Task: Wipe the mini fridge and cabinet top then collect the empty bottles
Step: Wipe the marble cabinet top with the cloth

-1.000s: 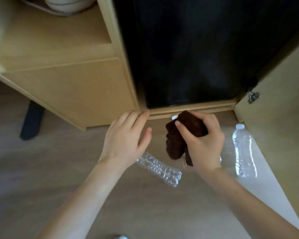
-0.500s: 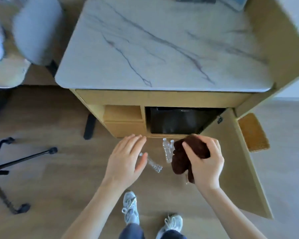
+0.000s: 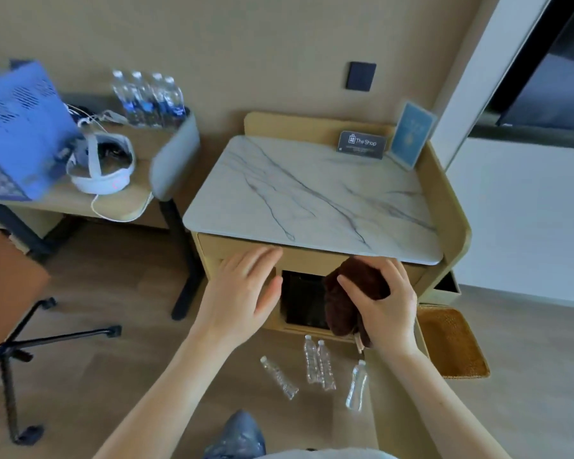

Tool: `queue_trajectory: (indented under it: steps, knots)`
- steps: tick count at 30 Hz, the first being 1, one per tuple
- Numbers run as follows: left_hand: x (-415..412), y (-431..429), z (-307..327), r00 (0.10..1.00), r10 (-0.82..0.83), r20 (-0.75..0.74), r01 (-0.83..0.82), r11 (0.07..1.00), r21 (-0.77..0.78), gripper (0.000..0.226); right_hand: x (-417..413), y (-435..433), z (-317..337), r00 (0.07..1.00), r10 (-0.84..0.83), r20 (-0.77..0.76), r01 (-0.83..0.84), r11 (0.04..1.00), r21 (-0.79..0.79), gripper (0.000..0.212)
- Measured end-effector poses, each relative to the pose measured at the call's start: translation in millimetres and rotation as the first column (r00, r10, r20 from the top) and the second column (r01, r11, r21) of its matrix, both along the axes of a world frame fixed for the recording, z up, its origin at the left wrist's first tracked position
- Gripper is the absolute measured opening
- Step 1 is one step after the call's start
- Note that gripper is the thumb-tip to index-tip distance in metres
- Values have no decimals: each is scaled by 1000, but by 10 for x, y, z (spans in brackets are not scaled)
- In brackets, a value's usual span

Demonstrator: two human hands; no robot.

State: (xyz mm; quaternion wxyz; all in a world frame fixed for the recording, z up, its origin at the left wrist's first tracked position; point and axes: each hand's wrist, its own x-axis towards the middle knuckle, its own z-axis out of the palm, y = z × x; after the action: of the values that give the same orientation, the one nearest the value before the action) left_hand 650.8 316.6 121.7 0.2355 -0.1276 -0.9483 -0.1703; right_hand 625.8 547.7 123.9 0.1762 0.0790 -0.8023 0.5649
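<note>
My right hand [image 3: 386, 311] grips a dark brown cloth [image 3: 348, 294] in front of the cabinet, just below its marble top [image 3: 312, 197]. My left hand [image 3: 239, 296] is held flat with straight fingers, empty, beside it. Between the two hands shows the black mini fridge [image 3: 300, 301] inside the open cabinet. Several clear empty bottles lie on the wooden floor below: one on the left [image 3: 279, 377], a pair side by side [image 3: 318, 364], and one on the right [image 3: 357, 385].
A dark sign [image 3: 362, 144] and a blue card [image 3: 411, 134] stand at the back of the marble top. A woven basket [image 3: 451, 342] sits on the floor at right. On the left are a desk [image 3: 80, 200] with full bottles [image 3: 148, 97], a white headset [image 3: 101, 165], and a chair base [image 3: 30, 342].
The view rose from close at the fridge base to standing height. Both hands lifted from floor level up to the cabinet front, the cloth still in my right hand.
</note>
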Motion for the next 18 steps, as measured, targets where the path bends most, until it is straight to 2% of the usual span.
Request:
queue_trajectory:
  steps: [5,10,18]
  knots:
    - [361,-69,-312,993,70,96,-74,996,43,45,210,-113,-176,994,85,65,-87,996,27,34]
    - [473,-334,-290,982,158,99,-165,984,70,47,195,-376,-187,984,152,97,-154,988,11,31]
    - [322,-1148,-450,968,187,165,-202,977,74,46,-48,-1174,-336,979,141,150,-140,990,-21,32]
